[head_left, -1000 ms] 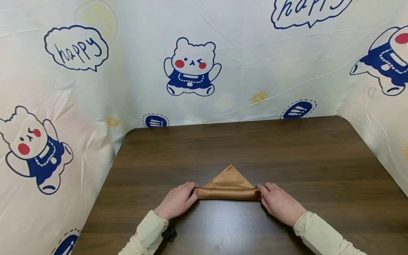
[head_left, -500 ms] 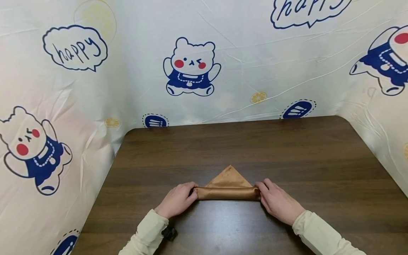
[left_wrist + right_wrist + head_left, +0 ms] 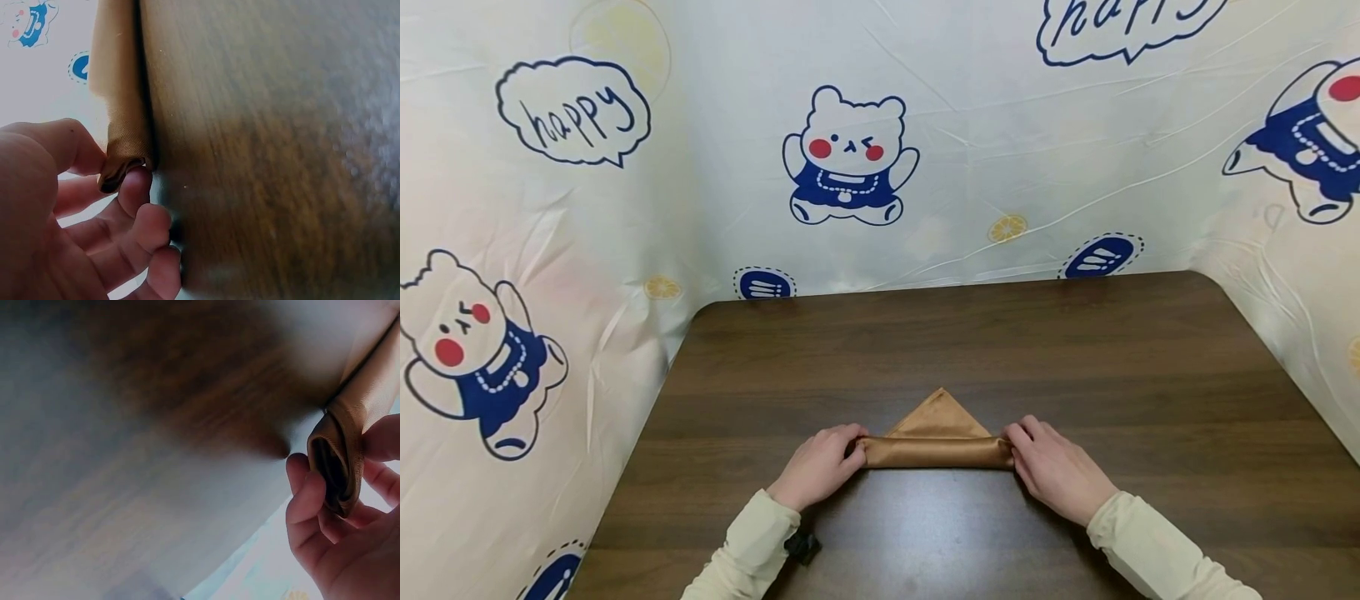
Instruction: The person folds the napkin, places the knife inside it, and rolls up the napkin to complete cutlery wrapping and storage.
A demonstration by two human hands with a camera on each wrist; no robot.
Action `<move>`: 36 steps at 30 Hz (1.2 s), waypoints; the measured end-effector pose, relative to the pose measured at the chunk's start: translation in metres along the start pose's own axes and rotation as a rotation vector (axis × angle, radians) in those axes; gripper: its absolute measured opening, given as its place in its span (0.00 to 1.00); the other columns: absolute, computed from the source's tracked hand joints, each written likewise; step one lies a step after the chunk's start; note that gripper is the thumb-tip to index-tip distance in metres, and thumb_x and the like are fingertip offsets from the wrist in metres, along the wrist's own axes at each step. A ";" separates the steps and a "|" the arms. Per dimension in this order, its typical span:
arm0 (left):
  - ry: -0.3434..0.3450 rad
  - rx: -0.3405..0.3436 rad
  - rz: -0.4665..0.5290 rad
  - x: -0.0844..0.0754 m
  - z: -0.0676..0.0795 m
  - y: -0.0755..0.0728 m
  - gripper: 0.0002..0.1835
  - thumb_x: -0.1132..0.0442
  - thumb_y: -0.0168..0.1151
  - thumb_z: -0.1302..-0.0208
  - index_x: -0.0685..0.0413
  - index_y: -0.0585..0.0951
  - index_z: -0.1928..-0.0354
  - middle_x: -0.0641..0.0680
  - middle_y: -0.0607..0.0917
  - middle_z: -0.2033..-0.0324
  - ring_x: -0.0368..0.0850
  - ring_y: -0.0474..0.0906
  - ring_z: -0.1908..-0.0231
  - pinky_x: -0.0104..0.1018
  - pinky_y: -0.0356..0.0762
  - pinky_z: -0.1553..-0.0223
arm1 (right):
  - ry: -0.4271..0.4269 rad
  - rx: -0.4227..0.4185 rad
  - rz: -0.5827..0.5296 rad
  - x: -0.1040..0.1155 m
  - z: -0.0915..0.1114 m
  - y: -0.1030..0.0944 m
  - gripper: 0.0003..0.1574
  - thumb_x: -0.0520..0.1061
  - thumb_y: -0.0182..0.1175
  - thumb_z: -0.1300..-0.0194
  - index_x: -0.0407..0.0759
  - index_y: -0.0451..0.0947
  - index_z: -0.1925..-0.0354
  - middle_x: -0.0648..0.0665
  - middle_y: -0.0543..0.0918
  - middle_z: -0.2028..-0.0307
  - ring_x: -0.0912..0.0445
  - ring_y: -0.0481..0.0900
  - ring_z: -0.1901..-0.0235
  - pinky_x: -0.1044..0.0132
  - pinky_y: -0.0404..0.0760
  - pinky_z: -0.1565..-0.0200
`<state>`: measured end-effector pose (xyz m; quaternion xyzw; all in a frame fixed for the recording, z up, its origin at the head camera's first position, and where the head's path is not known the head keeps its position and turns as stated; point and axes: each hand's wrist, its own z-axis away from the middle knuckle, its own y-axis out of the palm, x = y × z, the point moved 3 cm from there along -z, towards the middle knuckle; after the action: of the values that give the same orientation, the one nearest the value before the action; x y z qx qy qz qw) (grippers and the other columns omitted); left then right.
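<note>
A shiny brown cloth (image 3: 938, 453) lies on the table, its near part rolled into a flat tube and its far corner left as a triangle pointing away from me. The left hand (image 3: 822, 465) pinches the roll's left end; in the left wrist view the thumb and a fingertip hold the folded layers of the cloth (image 3: 122, 125). At the other end, the right hand (image 3: 1060, 468) grips the roll between thumb and fingers. The right wrist view shows the hollow, layered end of the cloth (image 3: 340, 456) in the right hand's fingers (image 3: 306, 503).
The dark wood table (image 3: 970, 342) has rounded far corners. Behind it and at both sides hangs a pale curtain (image 3: 970, 167) printed with bears and lemon slices. A small black object (image 3: 802, 547) shows under the left sleeve.
The right hand's fingers have shifted slightly on the roll's end. The roll has moved very slightly away from me, covering a little more of the triangle's base. The left hand keeps its hold.
</note>
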<state>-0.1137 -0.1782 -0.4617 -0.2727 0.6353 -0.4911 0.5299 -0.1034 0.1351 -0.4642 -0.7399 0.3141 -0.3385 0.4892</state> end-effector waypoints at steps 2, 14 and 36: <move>0.000 0.000 -0.012 0.000 0.000 0.000 0.11 0.56 0.49 0.38 0.42 0.79 0.57 0.44 0.81 0.63 0.35 0.77 0.67 0.33 0.74 0.67 | 0.000 0.003 0.021 0.000 0.000 0.000 0.08 0.46 0.57 0.43 0.53 0.71 0.62 0.55 0.70 0.69 0.61 0.68 0.73 0.69 0.71 0.75; -0.001 -0.023 -0.029 0.000 -0.001 0.000 0.11 0.55 0.51 0.39 0.41 0.80 0.58 0.42 0.79 0.68 0.34 0.75 0.70 0.32 0.73 0.69 | -0.011 0.001 0.053 -0.001 -0.002 0.000 0.08 0.46 0.57 0.43 0.53 0.72 0.63 0.54 0.72 0.68 0.58 0.67 0.70 0.67 0.70 0.73; 0.090 -0.148 -0.008 -0.006 -0.001 -0.004 0.06 0.63 0.58 0.42 0.41 0.78 0.64 0.41 0.71 0.71 0.32 0.70 0.73 0.26 0.69 0.74 | -0.028 -0.010 0.074 -0.001 -0.004 0.001 0.07 0.44 0.61 0.46 0.52 0.79 0.65 0.52 0.69 0.67 0.57 0.62 0.69 0.69 0.65 0.72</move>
<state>-0.1133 -0.1747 -0.4559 -0.2916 0.6919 -0.4566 0.4772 -0.1073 0.1332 -0.4640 -0.7348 0.3360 -0.3082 0.5021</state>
